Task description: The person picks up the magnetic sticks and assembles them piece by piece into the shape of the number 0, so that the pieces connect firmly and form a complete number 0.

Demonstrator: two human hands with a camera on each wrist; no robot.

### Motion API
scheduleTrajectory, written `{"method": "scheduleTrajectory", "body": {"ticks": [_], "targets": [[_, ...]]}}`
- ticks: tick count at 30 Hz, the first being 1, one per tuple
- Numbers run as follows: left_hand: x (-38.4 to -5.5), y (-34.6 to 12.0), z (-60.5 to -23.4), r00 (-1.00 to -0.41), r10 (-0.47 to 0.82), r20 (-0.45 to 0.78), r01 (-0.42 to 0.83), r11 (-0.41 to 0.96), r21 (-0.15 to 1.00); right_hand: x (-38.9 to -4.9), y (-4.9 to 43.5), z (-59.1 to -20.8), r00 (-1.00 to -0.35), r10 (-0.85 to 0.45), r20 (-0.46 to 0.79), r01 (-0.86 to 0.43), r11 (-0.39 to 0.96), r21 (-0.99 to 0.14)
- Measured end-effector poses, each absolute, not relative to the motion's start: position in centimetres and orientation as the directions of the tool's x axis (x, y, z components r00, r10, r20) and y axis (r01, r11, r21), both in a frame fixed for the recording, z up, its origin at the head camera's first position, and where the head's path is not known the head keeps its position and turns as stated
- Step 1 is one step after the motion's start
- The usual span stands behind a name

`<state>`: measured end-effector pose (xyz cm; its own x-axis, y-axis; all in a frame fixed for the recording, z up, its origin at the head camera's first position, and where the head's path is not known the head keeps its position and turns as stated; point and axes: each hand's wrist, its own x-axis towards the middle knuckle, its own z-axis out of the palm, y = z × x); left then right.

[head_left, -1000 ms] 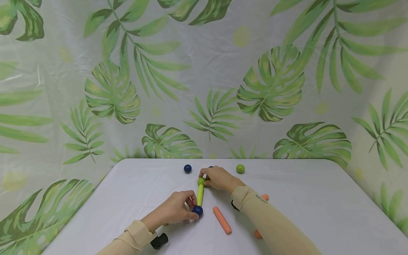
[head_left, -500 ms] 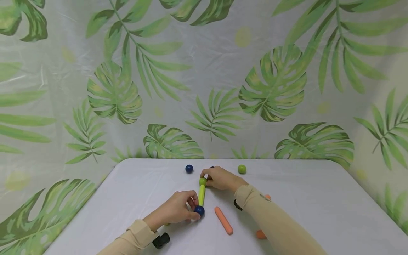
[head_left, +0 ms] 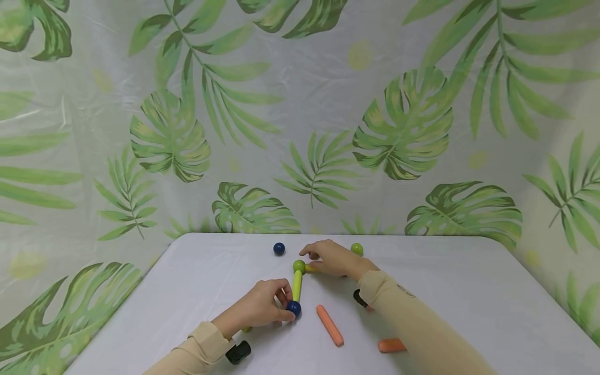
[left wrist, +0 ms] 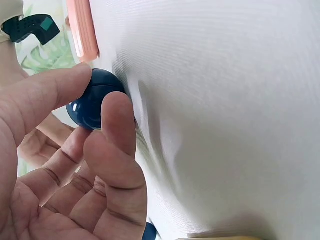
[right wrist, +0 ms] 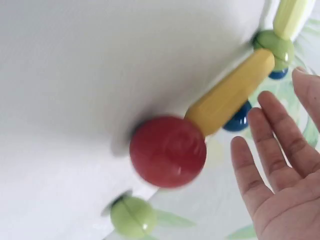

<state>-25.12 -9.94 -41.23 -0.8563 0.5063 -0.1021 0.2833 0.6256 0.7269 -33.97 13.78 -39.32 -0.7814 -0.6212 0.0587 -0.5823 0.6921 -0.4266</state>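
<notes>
My left hand pinches a dark blue ball between thumb and fingers, close over the white tabletop. A yellow-green stick runs from this ball away to a green ball. From the green ball a yellow stick leads off to the right, with a red ball at its other end. My right hand is beside that yellow stick, fingers relaxed and apart from it in the right wrist view. In the head view it hides the red ball.
Near the back edge lie another blue ball and a loose green ball. An orange stick lies between the arms; a second orange stick is partly under the right sleeve. A leaf-print curtain hangs behind the table.
My right hand has let go of the green ball and moved right, uncovering part of the yellow stick. The left hand keeps its hold on the blue ball.
</notes>
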Motion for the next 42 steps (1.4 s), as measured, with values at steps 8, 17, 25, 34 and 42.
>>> {"method": "scheduleTrajectory", "body": {"ticks": [8, 17, 25, 34, 42], "targets": [[-25.2, -10.0, -41.2, -0.859, 0.502, -0.102, 0.277, 0.623, 0.731, -33.8, 15.7, -38.4, -0.775, -0.622, 0.113, -0.607, 0.682, -0.407], [-25.4, -10.1, -41.3, -0.863, 0.495, -0.101, 0.273, 0.624, 0.732, -32.9, 16.0, -38.6, -0.746, -0.66, 0.081, -0.623, 0.65, -0.435], [-25.4, -10.3, -41.1, -0.864, 0.495, -0.092, 0.278, 0.622, 0.732, -31.9, 15.5, -38.8, -0.75, -0.661, 0.001, -0.593, 0.673, -0.442], [-25.3, -11.7, -40.0, -0.889, 0.455, -0.055, 0.288, 0.647, 0.706, -30.9, 14.5, -39.1, -0.719, -0.695, -0.01, -0.612, 0.64, -0.465], [-25.0, -13.8, -38.6, -0.929, 0.37, -0.004, 0.269, 0.684, 0.678, -29.7, 12.9, -39.2, -0.682, -0.73, -0.044, -0.626, 0.615, -0.48]]}}
